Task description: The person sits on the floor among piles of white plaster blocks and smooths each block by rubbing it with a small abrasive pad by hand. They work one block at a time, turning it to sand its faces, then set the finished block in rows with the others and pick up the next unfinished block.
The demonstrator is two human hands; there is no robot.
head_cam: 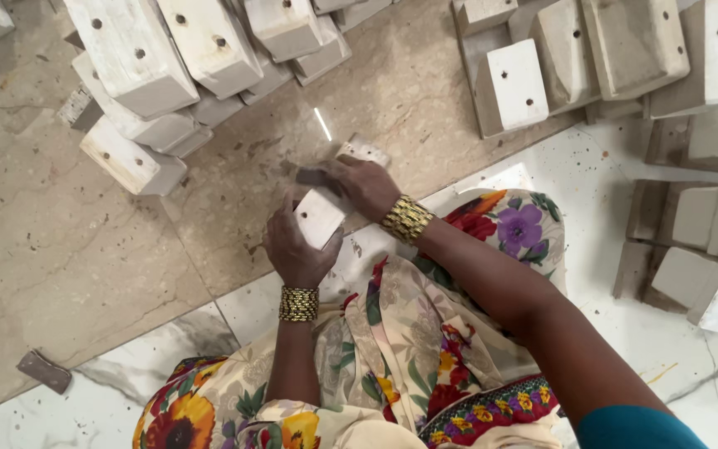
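Head view, looking straight down: a white-painted wooden block [326, 208] is held near the centre of the frame, above a beige stone floor [68, 249]. The block is shown as a long, flat-faced piece with squared edges; its near end face appears pale and smooth, while its far end, toward the upper right, is speckled with small dark marks. It lies tilted, running from lower left to upper right. The left hand [297, 249] is wrapped around the near end, fingers curled and closed on it. The right hand [363, 185] is laid over the top of the far portion, with a small dark piece [311, 176] pressed under the fingertips against the block's upper face; what this piece is cannot be told. A gold beaded bracelet is worn on each wrist. Similar white blocks with drilled holes are stacked in a pile [151, 75] at the upper left, and a second pile [608, 58] is seen at the upper right. A flowered garment [425, 333] fills the lower centre. A small dark slab [43, 371] lies on the floor at the lower left.
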